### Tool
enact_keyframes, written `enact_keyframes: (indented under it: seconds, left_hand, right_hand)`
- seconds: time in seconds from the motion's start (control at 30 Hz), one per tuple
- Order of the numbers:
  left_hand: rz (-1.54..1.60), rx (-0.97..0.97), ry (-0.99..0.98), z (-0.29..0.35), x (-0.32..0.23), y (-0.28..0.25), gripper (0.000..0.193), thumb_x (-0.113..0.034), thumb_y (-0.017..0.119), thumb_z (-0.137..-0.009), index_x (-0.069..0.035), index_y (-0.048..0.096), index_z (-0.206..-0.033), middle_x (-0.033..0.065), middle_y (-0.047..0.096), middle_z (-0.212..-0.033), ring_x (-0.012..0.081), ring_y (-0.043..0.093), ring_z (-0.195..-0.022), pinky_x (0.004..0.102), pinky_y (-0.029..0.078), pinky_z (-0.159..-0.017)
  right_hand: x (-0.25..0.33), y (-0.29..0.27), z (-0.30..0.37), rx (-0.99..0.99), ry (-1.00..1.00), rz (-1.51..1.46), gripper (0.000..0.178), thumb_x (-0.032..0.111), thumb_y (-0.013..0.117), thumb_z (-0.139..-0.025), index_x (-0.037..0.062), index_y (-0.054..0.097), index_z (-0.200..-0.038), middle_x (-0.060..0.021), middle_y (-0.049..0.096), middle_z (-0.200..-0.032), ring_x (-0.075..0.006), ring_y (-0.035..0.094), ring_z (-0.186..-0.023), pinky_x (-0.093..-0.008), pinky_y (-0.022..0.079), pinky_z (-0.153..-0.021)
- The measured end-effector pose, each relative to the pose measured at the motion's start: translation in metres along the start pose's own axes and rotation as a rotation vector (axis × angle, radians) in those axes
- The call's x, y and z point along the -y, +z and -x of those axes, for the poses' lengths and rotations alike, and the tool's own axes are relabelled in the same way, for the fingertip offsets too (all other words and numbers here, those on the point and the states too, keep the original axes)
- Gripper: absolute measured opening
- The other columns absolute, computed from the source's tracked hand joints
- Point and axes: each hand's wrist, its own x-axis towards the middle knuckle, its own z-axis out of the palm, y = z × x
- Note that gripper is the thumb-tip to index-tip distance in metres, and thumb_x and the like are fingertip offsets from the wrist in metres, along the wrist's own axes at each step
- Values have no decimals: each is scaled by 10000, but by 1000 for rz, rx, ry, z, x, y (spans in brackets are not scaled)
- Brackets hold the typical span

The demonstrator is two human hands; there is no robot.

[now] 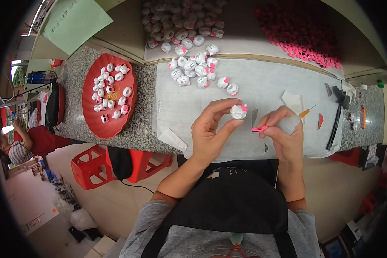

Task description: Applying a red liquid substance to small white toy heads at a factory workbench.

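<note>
L hand (210,129) on white pc (238,112), R hand (284,137) on pink bit (259,129)

Nearest: black apron (228,198) over grey tee, print at its top edge too small to make out; both cut off at btm. L hand: thumb & fingertips clamped on white pc, held up over the pale sheet (172,96); pink bow shows on it, its far side hidden by fingers. R hand: thumb & forefinger pinched on pink bit, just beside white pc but apart; bit's shape partly covered, can't tell. Same hand also has a cloudy bottle (290,124) w/ orange tip (305,113) pointing up & right; how the other fingers grip it is hidden.

On sheet: folded paper (173,139) near L forearm, crumpled scrap (293,101) behind R hand, black tool (333,129) at R edge, exact kind unclear. Orange stick (363,117) on speckled counter beyond. Left: red tray (89,94) w/ many small white pcs, some w/ pink, too small to count.

Farther: loose pcs (190,65) at sheet's back, near shelf. On shelf, white pile (176,21) in shadow & pink heap (309,43), single pcs blurring together; white pile cut off at top. Far left: co-worker (26,144), small, warped by the lens.
</note>
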Motion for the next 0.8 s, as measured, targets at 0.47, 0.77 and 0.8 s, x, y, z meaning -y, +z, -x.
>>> enact_keyframes:
  seconds: [0.47, 0.77, 0.8]
  left_hand:
    - [-297, 83, 175, 4, 0, 2, 304, 91, 543, -671, 31, 476, -962, 170, 472, -1006, 228, 478, -946, 298, 405, -790]
    - [43, 94, 60, 3, -5, -2, 263, 42, 550, -693, 29, 472, -944, 186, 480, -1001, 208, 491, -921, 284, 398, -776]
    - [152, 65, -40, 4, -7, -2, 254, 29, 547, -701, 29, 467, -942, 192, 485, -995, 207, 497, -910, 280, 399, -771]
  right_hand:
    - [-8, 9, -2, -2, 58, -36, 87, -29, 555, -662, 1, 482, -699, -99, 495, -670, -130, 459, -518, -228, 371, -471]
    - [-18, 10, -3, -26, -60, 119, 138, -7, 615, -653, 16, 508, -738, -39, 502, -701, -80, 458, -578, -193, 370, -500]
    - [-18, 10, -3, -24, -58, 120, 138, -7, 615, -653, 16, 508, -738, -39, 502, -701, -80, 458, -578, -193, 370, -500]
